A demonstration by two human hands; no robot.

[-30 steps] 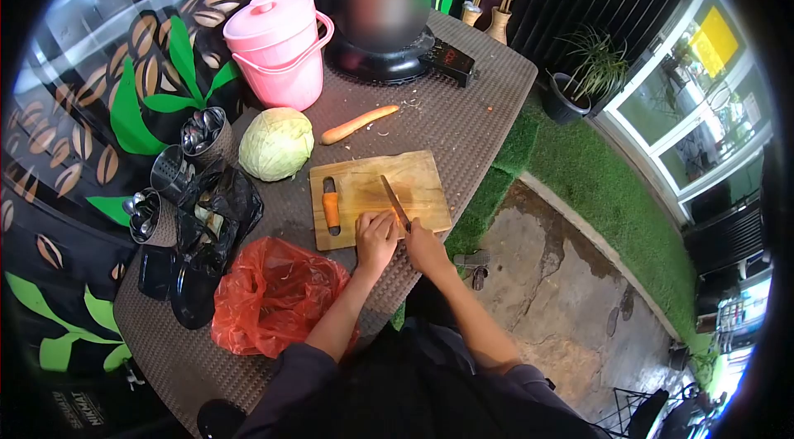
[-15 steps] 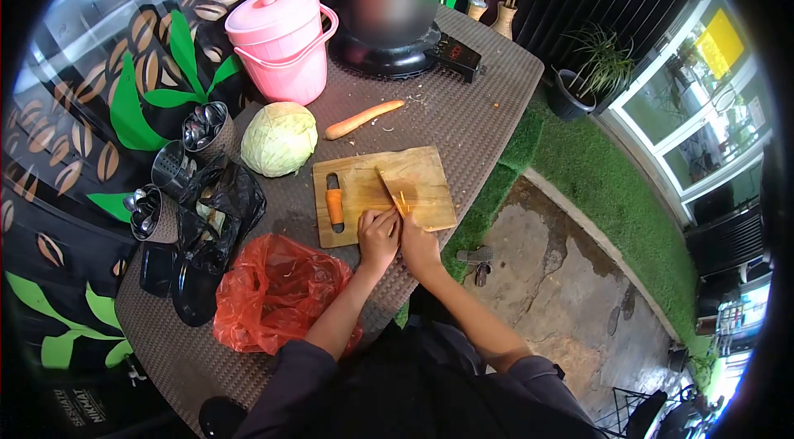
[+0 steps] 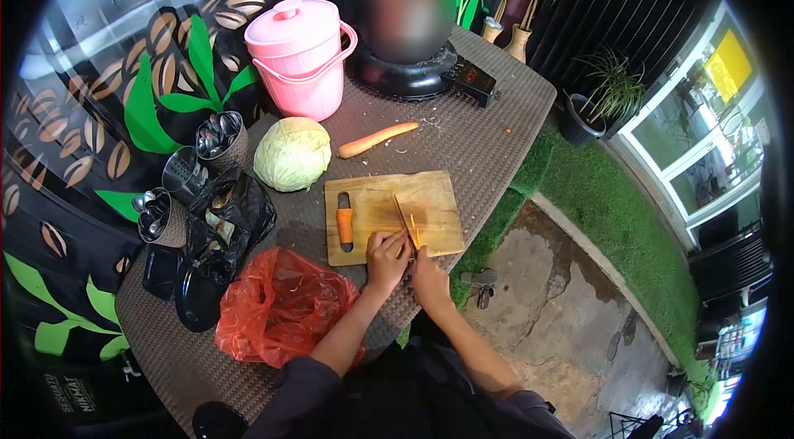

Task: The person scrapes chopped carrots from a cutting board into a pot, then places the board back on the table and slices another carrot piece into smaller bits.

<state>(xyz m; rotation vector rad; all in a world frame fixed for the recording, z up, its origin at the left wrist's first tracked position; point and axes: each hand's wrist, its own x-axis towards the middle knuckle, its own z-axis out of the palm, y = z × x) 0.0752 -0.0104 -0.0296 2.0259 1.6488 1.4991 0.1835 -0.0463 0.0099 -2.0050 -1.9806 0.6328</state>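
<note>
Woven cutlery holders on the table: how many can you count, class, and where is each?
2. One woven holder stands left of the cabbage; another woven holder is lower in the picture, left of the black plastic bag. Others may be hidden.

- 1 o'clock of the cutting board [image 3: 442,191]: a hand could pass over tabletop [image 3: 480,137] (a few scraps lie there).
- 12 o'clock: the whole carrot [image 3: 379,140] lies crosswise, the black cooker [image 3: 405,82] beyond.
- 10 o'clock: cabbage [image 3: 293,155], with the pink bucket [image 3: 302,71] behind.
- 9 o'clock: a lane between cabbage and red bag [image 3: 285,307], stopped by the black bag [image 3: 246,212].
- 6 o'clock: left hand [image 3: 388,261], right hand [image 3: 431,282] and knife [image 3: 400,212] obstruct.
</note>
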